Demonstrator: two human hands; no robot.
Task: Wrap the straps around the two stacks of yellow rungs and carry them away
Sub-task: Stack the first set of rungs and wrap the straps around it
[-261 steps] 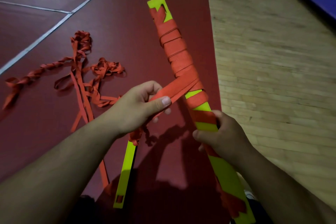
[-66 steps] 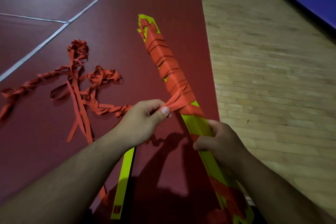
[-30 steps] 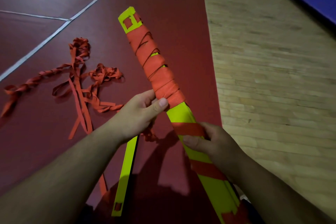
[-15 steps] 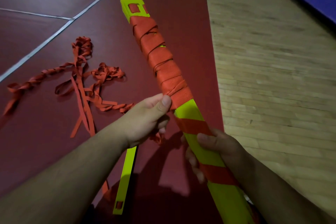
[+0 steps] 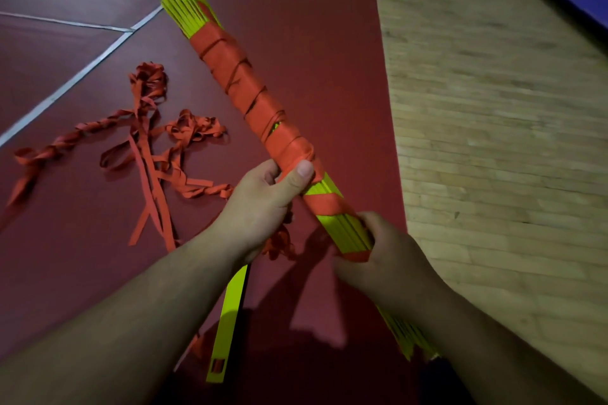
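Rungs (image 5: 343, 228) fan out at upper left; left hand (image 5: 263, 204) pins the strap (image 5: 243, 82) against them, right hand (image 5: 385, 260) grips lower down. A slipped thumb would likely slacken the wraps and spill them.

Both hands hold a stack of yellow rungs (image 5: 342, 227) slanting above the dark red mat (image 5: 322, 43), its fanned far end toward the mat's far edge. Orange-red strap (image 5: 237, 76) is wound closely around the far half. The left hand (image 5: 263, 204) grips the stack with its thumb on the last turn; the right hand (image 5: 385, 260) grips nearer the body. Loose straps (image 5: 148, 141) lie tangled on the mat's left part, and a single yellow rung (image 5: 230, 316) lies by its near edge. A wooden floor (image 5: 493, 141) borders the mat's right edge.
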